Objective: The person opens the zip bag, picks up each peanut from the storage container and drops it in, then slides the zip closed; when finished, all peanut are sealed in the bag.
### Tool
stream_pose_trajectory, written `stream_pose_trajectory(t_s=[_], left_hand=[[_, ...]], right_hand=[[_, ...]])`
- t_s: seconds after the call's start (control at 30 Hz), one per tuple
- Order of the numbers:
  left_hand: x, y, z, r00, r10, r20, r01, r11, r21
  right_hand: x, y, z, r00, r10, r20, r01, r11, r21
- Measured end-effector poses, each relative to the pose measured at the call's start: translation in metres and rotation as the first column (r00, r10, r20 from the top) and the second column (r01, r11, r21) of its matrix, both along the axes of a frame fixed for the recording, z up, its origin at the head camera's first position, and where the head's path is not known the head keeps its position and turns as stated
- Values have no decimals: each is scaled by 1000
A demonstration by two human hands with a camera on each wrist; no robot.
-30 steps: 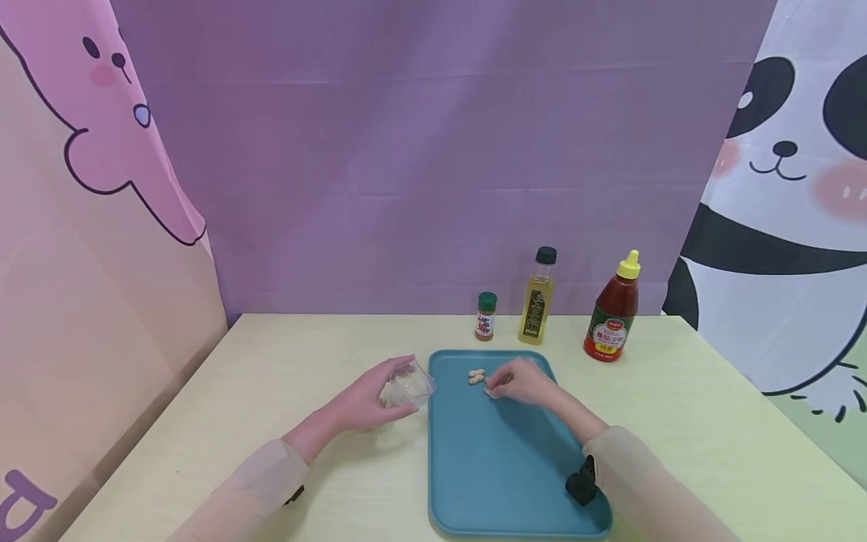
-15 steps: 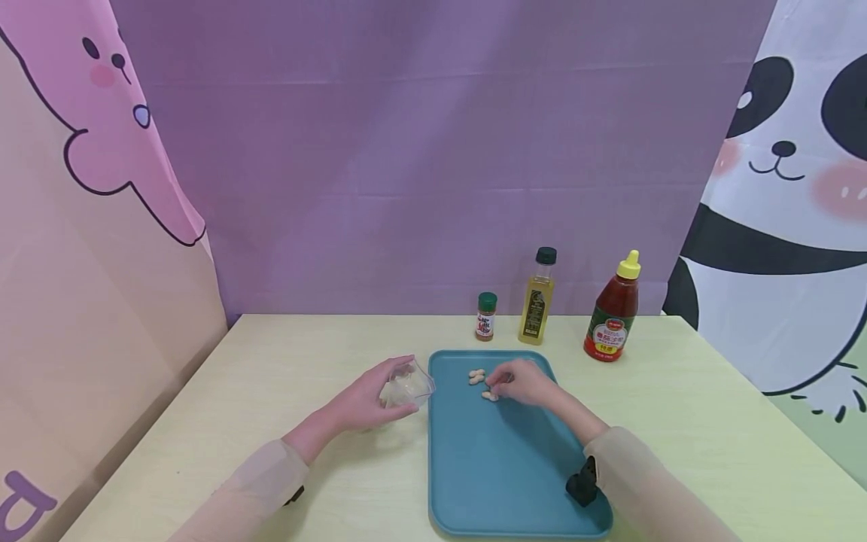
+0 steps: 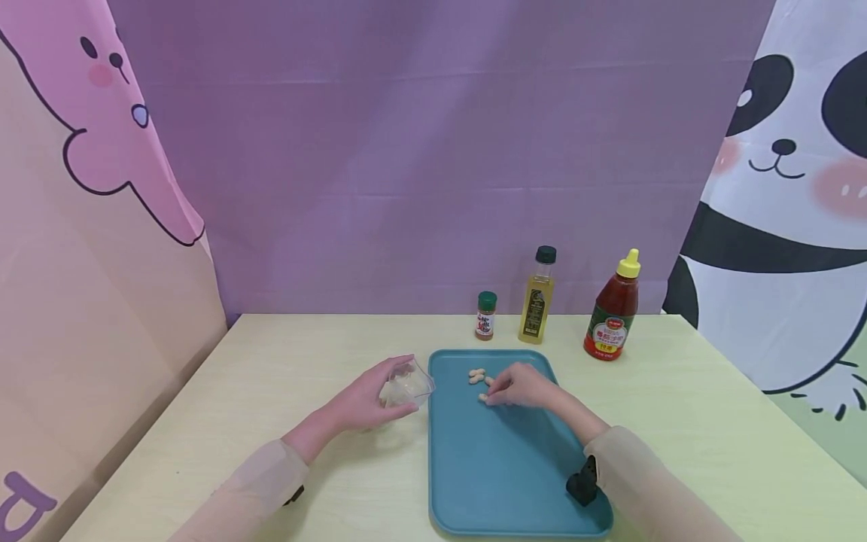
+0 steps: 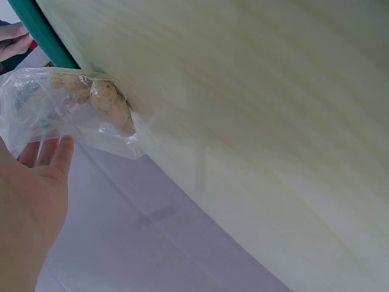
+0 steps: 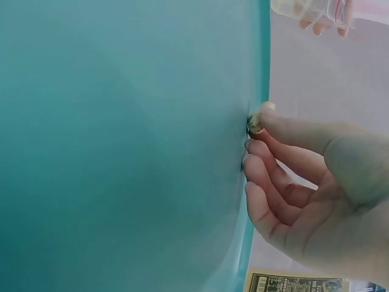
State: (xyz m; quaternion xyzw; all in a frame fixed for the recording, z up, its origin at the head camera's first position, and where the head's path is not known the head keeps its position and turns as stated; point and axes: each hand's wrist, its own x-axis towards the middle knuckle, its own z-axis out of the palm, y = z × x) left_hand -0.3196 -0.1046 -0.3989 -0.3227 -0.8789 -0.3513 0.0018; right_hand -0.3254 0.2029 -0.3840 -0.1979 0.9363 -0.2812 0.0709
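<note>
My left hand (image 3: 374, 393) holds a clear plastic bag (image 3: 409, 385) at the tray's left edge, thumb below and fingers above in the head view. Inside the bag, unshelled peanuts (image 4: 112, 103) show in the left wrist view. Over the blue tray's (image 3: 501, 467) far part, my right hand (image 3: 524, 385) pinches a peanut (image 5: 255, 123) between thumb and index finger. A small group of peanuts (image 3: 476, 376) lies on the tray just left of that hand. One more peanut (image 3: 489, 381) lies by its fingers, partly hidden.
Behind the tray stand a small green-capped spice jar (image 3: 485, 316), an oil bottle (image 3: 536, 305) and a ketchup bottle (image 3: 612, 320). The pale table (image 3: 325, 339) ends at a purple cloth backdrop (image 3: 379, 165).
Half a second ago the right fingers were just above a peanut; now they pinch one a little farther left. Another peanut shows beside the fingers. The left hand and bag keep their place.
</note>
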Motion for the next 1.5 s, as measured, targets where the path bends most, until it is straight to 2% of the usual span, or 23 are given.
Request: stream_pose_trajectory(t_s=[0.17, 0.3, 0.43, 0.73, 1.03, 1.27, 1.5], left_hand=[[-1, 0, 0, 1000, -2, -9, 2, 1000, 2], [-3, 0, -1, 999, -10, -41, 10, 1000, 4], [-3, 0, -2, 999, -12, -44, 13, 1000, 7], [-2, 0, -2, 1000, -19, -23, 20, 1000, 14], [-1, 1, 0, 1000, -15, -16, 15, 1000, 13], [-1, 1, 1, 1000, -15, -19, 16, 1000, 12], [-2, 0, -1, 999, -24, -27, 24, 1000, 9]], right_hand=[[-2, 0, 1, 1000, 26, 6, -26, 1000, 14], [-2, 1, 2, 999, 49, 0, -49, 999, 14], [-2, 2, 2, 999, 43, -2, -43, 999, 0], [0, -1, 11, 994, 21, -105, -30, 996, -85], [7, -26, 26, 991, 13, -136, -34, 988, -153], [14, -48, 32, 979, 25, -204, -64, 981, -185], [18, -67, 33, 966, 92, -243, -140, 972, -188]])
